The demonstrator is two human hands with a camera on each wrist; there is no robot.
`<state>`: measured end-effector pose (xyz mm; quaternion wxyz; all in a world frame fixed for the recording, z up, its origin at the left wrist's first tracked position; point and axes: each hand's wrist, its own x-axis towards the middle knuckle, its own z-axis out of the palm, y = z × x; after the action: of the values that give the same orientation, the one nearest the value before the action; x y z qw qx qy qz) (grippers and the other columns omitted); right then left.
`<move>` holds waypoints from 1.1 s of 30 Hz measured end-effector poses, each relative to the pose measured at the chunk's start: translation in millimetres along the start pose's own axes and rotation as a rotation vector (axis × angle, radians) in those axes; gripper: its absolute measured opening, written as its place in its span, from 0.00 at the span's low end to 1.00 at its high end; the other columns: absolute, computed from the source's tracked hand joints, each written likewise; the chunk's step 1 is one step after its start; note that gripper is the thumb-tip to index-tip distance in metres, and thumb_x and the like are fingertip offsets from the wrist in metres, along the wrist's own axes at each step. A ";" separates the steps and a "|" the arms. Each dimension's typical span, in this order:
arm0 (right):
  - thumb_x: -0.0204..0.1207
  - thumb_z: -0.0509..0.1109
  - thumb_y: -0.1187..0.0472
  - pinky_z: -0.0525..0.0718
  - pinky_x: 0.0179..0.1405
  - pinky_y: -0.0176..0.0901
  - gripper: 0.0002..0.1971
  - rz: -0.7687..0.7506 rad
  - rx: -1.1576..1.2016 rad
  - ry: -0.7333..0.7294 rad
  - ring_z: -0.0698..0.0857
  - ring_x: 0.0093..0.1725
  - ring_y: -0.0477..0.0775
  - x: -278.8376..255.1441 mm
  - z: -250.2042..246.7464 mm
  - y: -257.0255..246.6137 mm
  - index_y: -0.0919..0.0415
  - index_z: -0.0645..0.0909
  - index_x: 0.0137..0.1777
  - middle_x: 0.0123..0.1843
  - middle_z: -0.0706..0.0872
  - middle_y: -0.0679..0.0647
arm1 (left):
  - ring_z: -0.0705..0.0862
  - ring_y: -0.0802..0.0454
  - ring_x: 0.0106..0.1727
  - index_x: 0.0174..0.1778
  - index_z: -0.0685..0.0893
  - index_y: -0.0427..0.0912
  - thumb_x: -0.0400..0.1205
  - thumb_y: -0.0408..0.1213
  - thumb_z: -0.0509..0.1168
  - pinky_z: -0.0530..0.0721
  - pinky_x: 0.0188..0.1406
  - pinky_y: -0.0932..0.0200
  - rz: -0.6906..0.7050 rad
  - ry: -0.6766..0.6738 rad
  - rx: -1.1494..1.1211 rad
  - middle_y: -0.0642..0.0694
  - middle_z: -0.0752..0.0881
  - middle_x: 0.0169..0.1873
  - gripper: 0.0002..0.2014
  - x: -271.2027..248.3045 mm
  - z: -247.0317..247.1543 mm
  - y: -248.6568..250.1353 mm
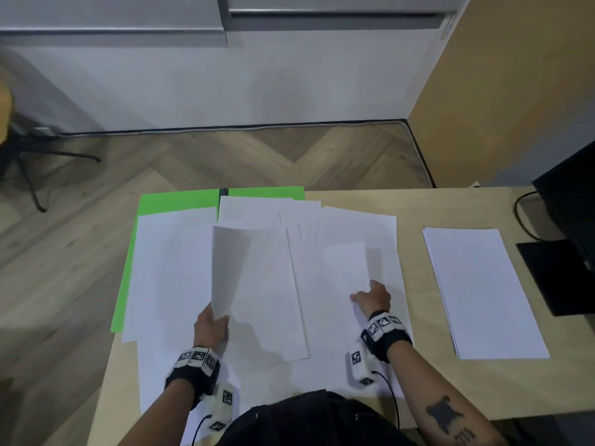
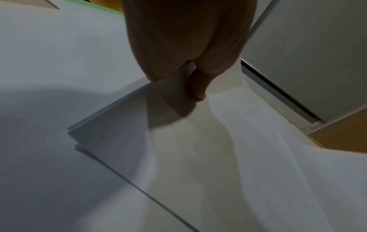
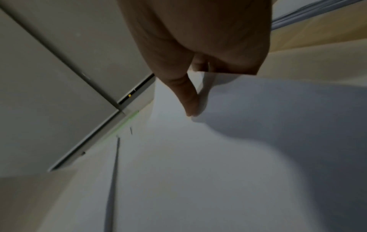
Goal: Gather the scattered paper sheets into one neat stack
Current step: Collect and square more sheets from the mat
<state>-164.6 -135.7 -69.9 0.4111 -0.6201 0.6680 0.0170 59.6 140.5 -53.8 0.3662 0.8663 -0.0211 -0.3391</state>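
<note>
Your head view is evenly lit and fairly sharp, though its edges bow. The white sheets (image 1: 257,284) look nearly washed out. Both wrist views are dim, soft and smeared, with broad shadows across the paper (image 2: 59,141).

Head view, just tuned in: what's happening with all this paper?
A person is collecting loose white sheets spread over a green folder on the desk. The left hand holds a small bundle by its near corner; the right hand pinches another sheet. A finished-looking stack lies apart to the right.
</note>
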 end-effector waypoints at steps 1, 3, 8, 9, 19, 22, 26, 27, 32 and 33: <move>0.71 0.75 0.68 0.81 0.47 0.48 0.07 -0.052 0.059 0.012 0.82 0.50 0.61 -4.4 -5.2 -0.7 0.63 0.80 0.47 0.45 0.83 0.58 | 0.81 0.42 0.44 0.56 0.80 0.42 0.80 0.23 0.61 0.76 0.42 0.56 0.001 0.005 -0.011 0.39 0.85 0.45 0.13 -0.5 0.1 -1.2; 0.72 0.73 0.71 0.76 0.40 0.43 0.09 -0.185 0.136 0.061 0.78 0.45 0.56 -15.5 -16.1 -6.4 0.59 0.78 0.39 0.38 0.78 0.50 | 0.81 0.43 0.41 0.54 0.80 0.42 0.80 0.24 0.61 0.76 0.35 0.58 -0.002 0.004 -0.059 0.40 0.85 0.44 0.12 -2.6 -0.4 -2.2; 0.74 0.73 0.70 0.84 0.45 0.45 0.06 -0.428 0.349 0.080 0.85 0.42 0.50 -59.8 -60.4 -48.9 0.60 0.87 0.46 0.45 0.92 0.56 | 0.86 0.38 0.40 0.46 0.85 0.45 0.76 0.27 0.64 0.89 0.43 0.43 -0.040 -0.066 -0.229 0.40 0.89 0.39 0.10 9.5 -3.5 -19.9; 0.74 0.72 0.72 0.85 0.45 0.44 0.07 -0.454 0.436 0.017 0.86 0.42 0.49 -72.1 -73.0 -61.7 0.59 0.87 0.46 0.46 0.93 0.55 | 0.86 0.38 0.40 0.46 0.86 0.46 0.76 0.27 0.64 0.88 0.42 0.42 -0.041 -0.072 -0.245 0.40 0.89 0.39 0.11 11.1 -4.4 -22.9; 0.79 0.70 0.74 0.87 0.59 0.44 0.15 -0.450 0.714 -0.209 0.90 0.57 0.53 -67.3 -97.8 -122.9 0.65 0.85 0.64 0.59 0.91 0.56 | 0.89 0.33 0.45 0.46 0.90 0.48 0.67 0.31 0.66 0.87 0.48 0.35 -0.103 -0.103 -0.449 0.38 0.92 0.43 0.14 17.6 -7.0 -29.8; 0.77 0.70 0.76 0.87 0.52 0.44 0.13 -0.300 0.664 -0.224 0.89 0.51 0.57 -36.9 -42.1 -113.5 0.64 0.86 0.58 0.49 0.91 0.54 | 0.89 0.32 0.43 0.42 0.90 0.44 0.62 0.33 0.67 0.86 0.47 0.33 -0.143 -0.089 -0.488 0.36 0.91 0.41 0.14 24.0 -6.1 -28.4; 0.76 0.70 0.78 0.83 0.43 0.40 0.12 -0.140 0.500 -0.257 0.84 0.49 0.57 -23.3 22.3 -97.0 0.74 0.83 0.59 0.49 0.87 0.62 | 0.85 0.38 0.37 0.35 0.85 0.39 0.57 0.36 0.67 0.84 0.40 0.40 -0.170 -0.069 -0.470 0.38 0.88 0.34 0.12 33.3 -5.2 -30.2; 0.76 0.70 0.78 0.82 0.43 0.41 0.13 -0.122 0.448 -0.252 0.84 0.49 0.56 -22.9 34.4 -94.6 0.74 0.83 0.60 0.50 0.86 0.61 | 0.84 0.40 0.36 0.34 0.84 0.38 0.58 0.38 0.67 0.81 0.39 0.44 -0.168 -0.058 -0.458 0.39 0.87 0.33 0.11 33.7 -5.2 -28.7; 0.73 0.71 0.75 0.83 0.56 0.44 0.15 -0.067 0.328 -0.195 0.86 0.55 0.56 -24.6 76.4 -88.2 0.62 0.86 0.57 0.52 0.88 0.54 | 0.89 0.37 0.43 0.42 0.89 0.44 0.70 0.53 0.69 0.85 0.46 0.44 -0.147 -0.035 -0.491 0.42 0.91 0.39 0.16 31.8 -2.9 -24.3; 0.74 0.70 0.75 0.82 0.55 0.43 0.14 -0.060 0.331 -0.179 0.86 0.55 0.55 -27.2 80.4 -89.3 0.61 0.85 0.57 0.52 0.88 0.54 | 0.90 0.38 0.46 0.46 0.90 0.45 0.71 0.54 0.69 0.86 0.50 0.43 -0.139 -0.041 -0.492 0.43 0.92 0.42 0.18 33.1 -1.7 -26.3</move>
<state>-49.9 -91.4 -64.0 0.5655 -0.5598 0.6036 -0.0501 80.5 151.3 -89.0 0.5410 0.7435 0.1144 -0.3761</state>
